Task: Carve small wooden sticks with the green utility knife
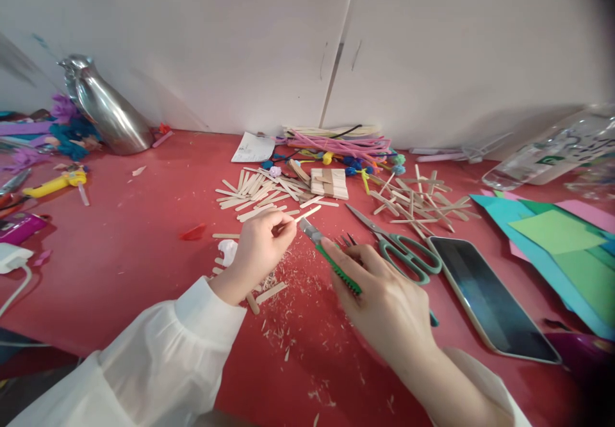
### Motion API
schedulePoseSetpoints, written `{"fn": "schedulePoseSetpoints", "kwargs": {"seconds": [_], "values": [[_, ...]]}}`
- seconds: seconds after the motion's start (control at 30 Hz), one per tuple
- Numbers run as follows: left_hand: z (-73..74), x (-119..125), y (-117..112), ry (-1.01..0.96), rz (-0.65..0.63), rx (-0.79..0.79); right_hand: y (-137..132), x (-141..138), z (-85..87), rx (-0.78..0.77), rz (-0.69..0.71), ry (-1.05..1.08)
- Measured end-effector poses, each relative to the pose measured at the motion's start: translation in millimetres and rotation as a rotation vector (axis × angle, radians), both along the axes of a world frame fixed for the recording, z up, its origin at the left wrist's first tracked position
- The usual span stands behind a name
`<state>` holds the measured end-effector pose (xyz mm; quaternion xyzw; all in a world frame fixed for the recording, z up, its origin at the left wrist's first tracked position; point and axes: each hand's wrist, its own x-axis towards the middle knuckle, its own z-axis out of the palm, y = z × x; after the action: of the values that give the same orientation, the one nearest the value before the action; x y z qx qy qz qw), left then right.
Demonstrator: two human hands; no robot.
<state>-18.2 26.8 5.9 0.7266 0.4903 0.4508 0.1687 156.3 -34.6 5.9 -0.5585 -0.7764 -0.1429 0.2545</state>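
Wooden stick at green cutter, shaving looks partway done

Head view: left hand pinches the stick in thumb and fingers, tip poking out, above the mid-desk. Right hand grips the cutter handle, blade right at the stick; contact unclear. Shavings litter the red desk below, running to the near edge, so plenty seems cut. Toward the far edge: loose flat sticks and a banded bundle, apparently uncut, so likely left to do. Right of these, a heap of narrow strips, probably finished pieces. Stick in hand looks unfinished; exact count can't be told. Scissors and phone lie on the desk's right side, untouched.
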Motion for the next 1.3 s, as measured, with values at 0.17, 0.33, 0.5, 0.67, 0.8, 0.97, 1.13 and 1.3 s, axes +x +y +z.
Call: {"fn": "schedulePoseSetpoints", "kwargs": {"seconds": [0.17, 0.33, 0.5, 0.67, 0.8, 0.97, 1.13, 1.3], "values": [[-0.9, -2, 2, -0.014, -0.004, -0.013, 4, 4, 3.1, -0.135, 0.107, 0.19], [-1.9, -3, 5, -0.021, -0.029, -0.026, 7, 6, 1.4, -0.195, 0.133, 0.255], [-5.1, -8, 11, -0.048, -0.007, -0.129, 9, 9, -0.8, -0.189, 0.093, 0.269], [-4.8, -10, 14, -0.035, -0.061, -0.185, 17, 16, 1.2, -0.292, 0.012, 0.785], [-1.6, -6, 7, -0.005, -0.202, -0.219, 23, 17, -1.9, -0.428, -0.021, 1.138], [2.9, -3, 0, -0.003, -0.232, -0.282, 23, 11, -0.9, -0.546, 0.051, 1.292], [4.5, -4, 2, -0.02, -0.217, -0.29, 20, 5, 9.2, -0.551, 0.119, 1.31], [2.6, -7, 6, -0.065, -0.196, -0.365, 21, 3, 12.9, -0.627, 0.147, 1.34]]}}
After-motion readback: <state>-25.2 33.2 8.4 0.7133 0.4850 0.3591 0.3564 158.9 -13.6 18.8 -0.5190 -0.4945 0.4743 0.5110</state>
